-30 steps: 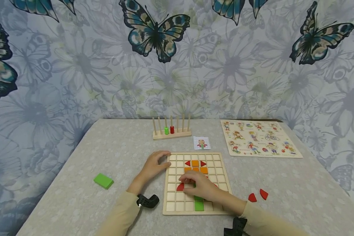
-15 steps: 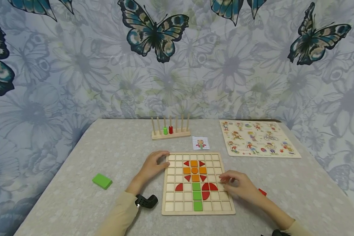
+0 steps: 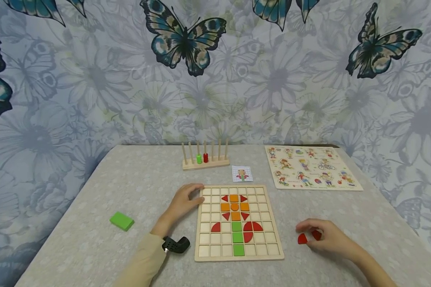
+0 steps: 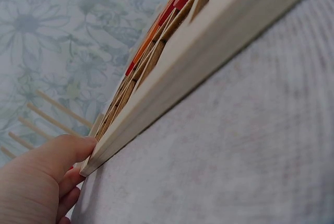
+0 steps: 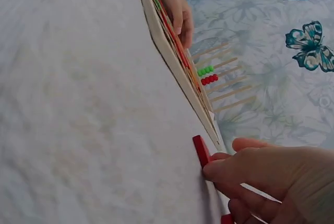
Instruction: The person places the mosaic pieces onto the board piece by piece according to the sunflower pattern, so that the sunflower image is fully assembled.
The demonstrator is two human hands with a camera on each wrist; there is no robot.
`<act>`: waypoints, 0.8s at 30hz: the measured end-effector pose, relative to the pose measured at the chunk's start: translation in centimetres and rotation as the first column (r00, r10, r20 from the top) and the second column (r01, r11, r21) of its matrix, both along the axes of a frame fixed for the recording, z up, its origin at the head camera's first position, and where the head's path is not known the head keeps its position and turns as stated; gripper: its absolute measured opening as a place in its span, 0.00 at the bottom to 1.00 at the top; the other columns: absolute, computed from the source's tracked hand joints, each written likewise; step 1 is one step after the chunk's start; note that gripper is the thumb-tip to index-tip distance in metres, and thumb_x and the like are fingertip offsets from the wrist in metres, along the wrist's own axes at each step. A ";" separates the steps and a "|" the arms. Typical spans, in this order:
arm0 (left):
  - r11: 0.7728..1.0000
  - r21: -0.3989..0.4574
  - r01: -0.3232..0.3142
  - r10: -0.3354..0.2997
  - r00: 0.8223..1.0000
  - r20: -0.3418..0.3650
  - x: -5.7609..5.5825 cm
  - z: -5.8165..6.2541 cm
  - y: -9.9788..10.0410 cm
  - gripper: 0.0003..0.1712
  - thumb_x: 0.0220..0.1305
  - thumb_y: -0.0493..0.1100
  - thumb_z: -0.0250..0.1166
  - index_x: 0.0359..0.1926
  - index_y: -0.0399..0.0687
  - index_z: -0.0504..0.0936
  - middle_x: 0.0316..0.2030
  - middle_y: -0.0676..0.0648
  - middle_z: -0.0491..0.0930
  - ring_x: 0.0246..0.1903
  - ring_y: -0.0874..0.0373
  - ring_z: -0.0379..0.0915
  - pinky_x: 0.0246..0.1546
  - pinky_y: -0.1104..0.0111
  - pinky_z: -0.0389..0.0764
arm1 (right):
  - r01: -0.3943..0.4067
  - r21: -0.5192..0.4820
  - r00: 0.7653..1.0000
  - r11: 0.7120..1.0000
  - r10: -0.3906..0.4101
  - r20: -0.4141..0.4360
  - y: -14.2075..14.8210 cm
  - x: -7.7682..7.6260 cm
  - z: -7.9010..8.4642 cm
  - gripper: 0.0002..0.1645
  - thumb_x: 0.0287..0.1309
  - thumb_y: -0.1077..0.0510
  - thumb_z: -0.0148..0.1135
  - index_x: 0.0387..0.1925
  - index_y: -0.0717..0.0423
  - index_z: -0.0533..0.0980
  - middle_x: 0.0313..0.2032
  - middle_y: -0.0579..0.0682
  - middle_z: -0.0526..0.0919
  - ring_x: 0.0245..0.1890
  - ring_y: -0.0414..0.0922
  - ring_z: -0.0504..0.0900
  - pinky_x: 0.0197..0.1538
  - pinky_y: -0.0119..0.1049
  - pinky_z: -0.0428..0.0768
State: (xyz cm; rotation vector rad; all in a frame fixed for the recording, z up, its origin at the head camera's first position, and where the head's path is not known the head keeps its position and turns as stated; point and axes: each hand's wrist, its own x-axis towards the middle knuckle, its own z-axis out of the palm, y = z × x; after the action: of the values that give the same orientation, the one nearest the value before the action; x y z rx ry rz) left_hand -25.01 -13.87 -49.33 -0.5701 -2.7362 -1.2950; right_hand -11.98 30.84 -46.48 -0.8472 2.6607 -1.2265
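At its far left corner, my left hand (image 3: 184,201) grips a wooden grid board (image 3: 205,228), thumb on the edge in the left wrist view. In the head view my right hand (image 3: 328,237) is low over the table right of the board. Its curved thumb and forefinger stand apart around a red quarter-circle piece (image 3: 302,239) lying on the table. The thumb appears to touch it in the right wrist view. A second red piece (image 3: 316,235) is partly behind the fingers. On the board, red, orange and green tiles (image 3: 238,237) form a flower-like figure.
A pattern card (image 3: 242,174) lies behind the board, beside a peg stand (image 3: 206,164) with green and red beads. At the back right lies a wooden picture board (image 3: 314,167). Green blocks (image 3: 121,221) rest on the left.
My right hand has moved from over the board to the right, down to the loose red pieces. My left hand stays on the board's corner, and the view has shifted slightly.
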 end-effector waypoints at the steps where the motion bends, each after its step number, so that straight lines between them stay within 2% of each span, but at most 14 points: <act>1: 1.000 0.000 -0.001 0.001 1.000 0.002 0.0 0.1 0.0 0.27 0.58 0.47 0.67 0.59 0.49 0.76 0.60 0.46 0.75 0.64 0.46 0.64 0.67 0.48 0.62 | 0.007 -0.003 1.000 1.000 -0.007 -0.015 -0.1 0.0 -0.1 0.20 0.49 0.62 0.70 0.47 0.60 0.78 0.42 0.53 0.85 0.42 0.29 0.79 0.42 0.25 0.79; 5: 1.000 0.003 -0.005 0.005 1.000 0.012 0.1 0.2 0.1 0.27 0.59 0.47 0.67 0.59 0.49 0.76 0.60 0.46 0.75 0.65 0.46 0.64 0.67 0.48 0.62 | 0.019 -0.037 0.993 0.999 -0.023 -0.114 -0.9 -0.3 -0.7 0.20 0.47 0.64 0.71 0.45 0.61 0.78 0.37 0.52 0.85 0.33 0.32 0.78 0.32 0.25 0.77; 10: 1.000 0.005 -0.009 0.009 1.000 0.020 0.2 0.3 0.0 0.26 0.59 0.46 0.67 0.59 0.49 0.76 0.61 0.46 0.75 0.65 0.47 0.64 0.67 0.49 0.62 | 0.039 -0.076 0.969 0.996 -0.056 -0.240 -1.9 -0.5 -1.3 0.20 0.43 0.68 0.72 0.41 0.61 0.79 0.32 0.49 0.81 0.24 0.34 0.72 0.23 0.24 0.71; 17: 1.000 0.006 -0.004 0.004 1.000 0.021 0.3 0.5 -0.1 0.27 0.59 0.47 0.67 0.59 0.48 0.76 0.61 0.45 0.74 0.64 0.46 0.64 0.67 0.49 0.63 | 0.080 -0.070 0.965 0.994 -0.095 -0.243 -2.9 -0.7 -1.5 0.19 0.43 0.68 0.72 0.41 0.58 0.79 0.31 0.46 0.81 0.25 0.35 0.72 0.24 0.25 0.72; 21: 1.000 0.004 -0.002 0.001 1.000 0.020 0.4 0.5 -0.1 0.27 0.59 0.47 0.67 0.59 0.49 0.76 0.61 0.45 0.74 0.65 0.46 0.64 0.67 0.49 0.62 | 0.118 -0.040 0.966 0.992 -0.124 -0.226 -3.6 -1.0 -1.3 0.19 0.45 0.67 0.71 0.42 0.57 0.79 0.31 0.44 0.81 0.28 0.34 0.73 0.28 0.26 0.72; 24: 1.000 0.007 0.000 -0.001 1.000 0.025 0.4 0.6 0.0 0.27 0.59 0.47 0.67 0.59 0.49 0.76 0.61 0.45 0.74 0.65 0.46 0.63 0.67 0.49 0.62 | 0.121 -0.055 0.963 0.991 -0.130 -0.237 -4.5 -1.5 -1.0 0.19 0.45 0.66 0.71 0.43 0.59 0.79 0.32 0.45 0.82 0.30 0.34 0.74 0.30 0.27 0.74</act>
State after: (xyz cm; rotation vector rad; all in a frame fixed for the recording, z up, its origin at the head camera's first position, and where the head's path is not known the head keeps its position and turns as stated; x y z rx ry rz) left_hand -24.57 -13.91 -48.78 -0.5580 -2.7504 -1.3197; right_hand -13.49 26.31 -47.47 -0.8981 2.9313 -1.2836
